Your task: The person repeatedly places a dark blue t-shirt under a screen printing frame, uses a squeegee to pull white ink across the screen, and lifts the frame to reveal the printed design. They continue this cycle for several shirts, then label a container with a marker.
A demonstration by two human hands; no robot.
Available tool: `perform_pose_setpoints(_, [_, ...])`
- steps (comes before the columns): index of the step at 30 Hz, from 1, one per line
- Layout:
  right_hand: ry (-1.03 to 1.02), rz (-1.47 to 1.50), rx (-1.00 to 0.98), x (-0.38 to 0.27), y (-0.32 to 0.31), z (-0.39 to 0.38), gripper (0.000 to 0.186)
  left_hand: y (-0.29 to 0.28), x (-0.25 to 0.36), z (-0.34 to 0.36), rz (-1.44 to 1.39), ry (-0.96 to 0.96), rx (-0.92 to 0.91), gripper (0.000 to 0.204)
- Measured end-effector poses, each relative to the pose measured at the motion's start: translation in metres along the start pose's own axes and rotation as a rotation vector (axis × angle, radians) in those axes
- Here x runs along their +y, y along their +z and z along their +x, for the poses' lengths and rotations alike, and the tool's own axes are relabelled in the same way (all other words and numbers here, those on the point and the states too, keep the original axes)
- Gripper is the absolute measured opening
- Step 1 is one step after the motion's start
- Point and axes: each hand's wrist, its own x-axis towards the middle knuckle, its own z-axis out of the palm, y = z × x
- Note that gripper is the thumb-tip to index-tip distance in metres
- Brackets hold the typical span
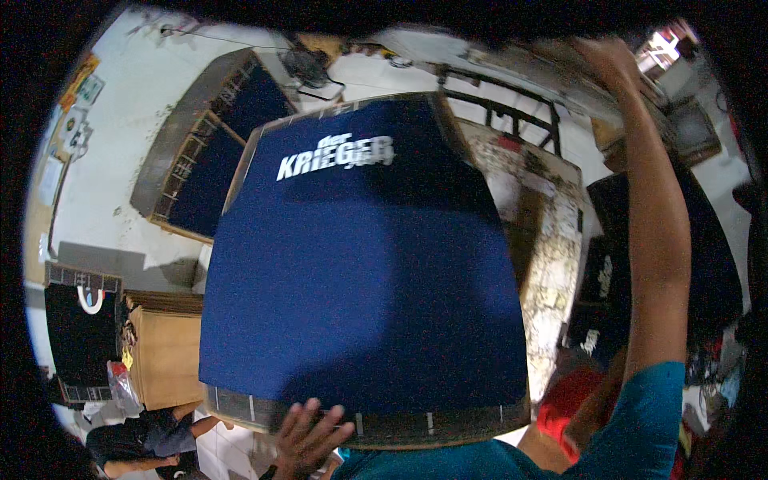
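A large flat board [392,432] with dark, grid-marked edges fills the middle of the view. Navy blue fabric [352,272] is stretched over it, with white lettering printed near the far end and a shadow across its right side. My left hand [312,436] rests at the board's near edge, fingers spread and slightly bent; its thumb is hidden. At the upper right, my right arm is raised high. My right hand [604,60] is at the edge of a dim grey surface [528,56], and its fingers are too dark and blurred to make out.
More boards with navy fabric [192,188] lean at the left wall. A black garment [80,332] on a board and a stack of brown boards [164,352] stand below. Right are a stained surface [552,280] and black garments [596,312]. People [148,436] are nearby.
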Motion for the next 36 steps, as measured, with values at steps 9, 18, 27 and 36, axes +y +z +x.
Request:
perform_pose_setpoints(9, [0.064, 0.119, -0.037, -0.002, -0.003, -0.009, 0.088, 0.204, 0.117, 0.093, -0.367, -0.066, -0.238, 0.072])
perform_pose_setpoints(18, [0.071, 0.134, -0.100, -0.026, 0.025, 0.003, 0.085, 0.253, -0.017, 0.129, -0.511, -0.899, 0.325, 0.089])
perform_pose_setpoints(27, [0.053, 0.152, -0.070, -0.031, 0.023, 0.016, 0.086, 0.214, -0.075, 0.101, -0.816, -0.971, 0.240, 0.051])
perform_pose_setpoints(36, [0.024, 0.157, -0.034, -0.033, 0.029, 0.045, 0.089, 0.245, -0.060, 0.113, -0.560, -0.991, 0.235, 0.048])
